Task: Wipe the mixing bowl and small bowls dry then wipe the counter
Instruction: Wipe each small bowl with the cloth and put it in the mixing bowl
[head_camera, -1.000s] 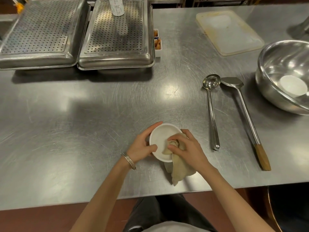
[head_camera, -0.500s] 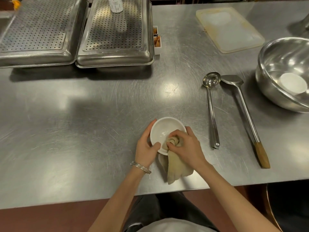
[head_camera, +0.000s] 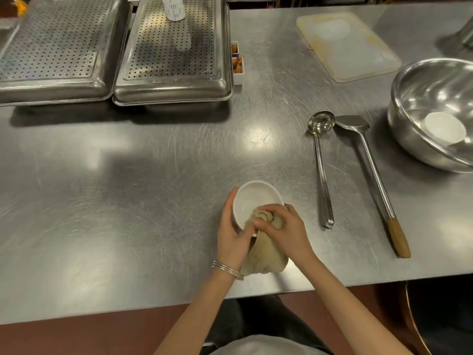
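Near edge, centre: bowl point(head_camera: 253, 201) on counter point(head_camera: 128, 201), cloth point(head_camera: 266, 254) in it
Right of bowl: ladle point(head_camera: 322, 170), then spatula point(head_camera: 371, 175)
Far right: mixing bowl point(head_camera: 409, 139), second bowl point(head_camera: 444, 128) inside
Back left: two trays point(head_camera: 174, 47) side by side

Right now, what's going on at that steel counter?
A person is drying a small white bowl near the front edge of the counter. The left hand steadies the bowl by its rim while the right hand presses a bunched beige cloth inside it. Another small bowl sits in the steel mixing bowl at the right. A ladle and a spatula lie between them.
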